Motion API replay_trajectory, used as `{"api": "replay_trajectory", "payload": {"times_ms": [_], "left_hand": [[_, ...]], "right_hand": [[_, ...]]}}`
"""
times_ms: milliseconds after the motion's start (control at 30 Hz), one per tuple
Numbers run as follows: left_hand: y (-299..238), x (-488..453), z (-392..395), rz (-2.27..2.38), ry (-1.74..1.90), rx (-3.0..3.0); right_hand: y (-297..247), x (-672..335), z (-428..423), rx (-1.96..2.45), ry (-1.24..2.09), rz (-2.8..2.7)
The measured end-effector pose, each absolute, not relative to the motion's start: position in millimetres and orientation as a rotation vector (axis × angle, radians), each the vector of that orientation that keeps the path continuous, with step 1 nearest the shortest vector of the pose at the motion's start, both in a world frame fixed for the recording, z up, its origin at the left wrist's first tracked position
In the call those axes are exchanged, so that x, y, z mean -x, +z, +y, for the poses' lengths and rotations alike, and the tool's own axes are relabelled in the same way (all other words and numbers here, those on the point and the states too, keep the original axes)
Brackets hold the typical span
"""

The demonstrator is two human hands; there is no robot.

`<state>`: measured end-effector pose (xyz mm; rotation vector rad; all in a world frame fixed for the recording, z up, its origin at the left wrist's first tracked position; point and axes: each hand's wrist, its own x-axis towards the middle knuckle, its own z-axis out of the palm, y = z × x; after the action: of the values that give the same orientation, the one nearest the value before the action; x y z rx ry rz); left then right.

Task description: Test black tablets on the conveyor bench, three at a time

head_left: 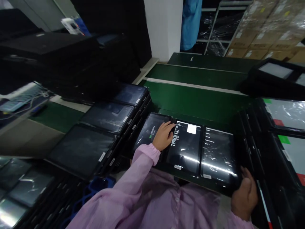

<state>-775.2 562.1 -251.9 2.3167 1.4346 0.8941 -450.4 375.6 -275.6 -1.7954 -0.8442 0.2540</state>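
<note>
Left hand flat on left black glossy tablet, fingers loosely spread, tips touching middle lit tablet. Right hand fingers curled, gripping right black glossy tablet edge. Three tablets side by side, green tabletop.

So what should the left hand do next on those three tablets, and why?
Probably press with the left hand at the edge of the left tablet, where its fingers rest. That screen shows only a logo, while the middle tablet and the right tablet show text lists. The right hand grips the black tray at its near corner, which seems to steady it.
</note>
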Motion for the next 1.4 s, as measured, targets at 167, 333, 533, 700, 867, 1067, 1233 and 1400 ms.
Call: {"api": "replay_trajectory", "payload": {"times_ms": [167, 333, 533, 700, 867, 1067, 1233, 1400], "left_hand": [[-250, 775, 560, 1.419, 0.871, -2.31], [-247, 773, 558, 1.43, 0.844, -2.279], [-242, 772, 565, 1.438, 0.918, -2.188], [-236, 767, 570, 1.326, 0.938, -2.371], [-236, 765, 568, 1.259, 0.843, -2.455], [-245, 771, 572, 1.267, 1.025, -2.379], [-248, 775, 574, 1.269, 1.14, -2.312], [-247, 775, 573, 1.22, 1.208, -2.33]], "right_hand": [[-274, 453, 376, 1.851, 0.217, -0.869], [-276, 452, 375, 1.891, 0.221, -0.861], [-273, 441, 373, 1.924, 0.283, -0.977], [-251, 435, 389, 1.913, 0.21, -1.258], [-234, 448, 433, 1.711, 0.239, -1.538], [-240, 460, 491, 1.601, 0.205, -1.808], [-247, 461, 497, 1.62, 0.173, -1.834], [-248, 460, 478, 1.616, 0.186, -1.793]]}}
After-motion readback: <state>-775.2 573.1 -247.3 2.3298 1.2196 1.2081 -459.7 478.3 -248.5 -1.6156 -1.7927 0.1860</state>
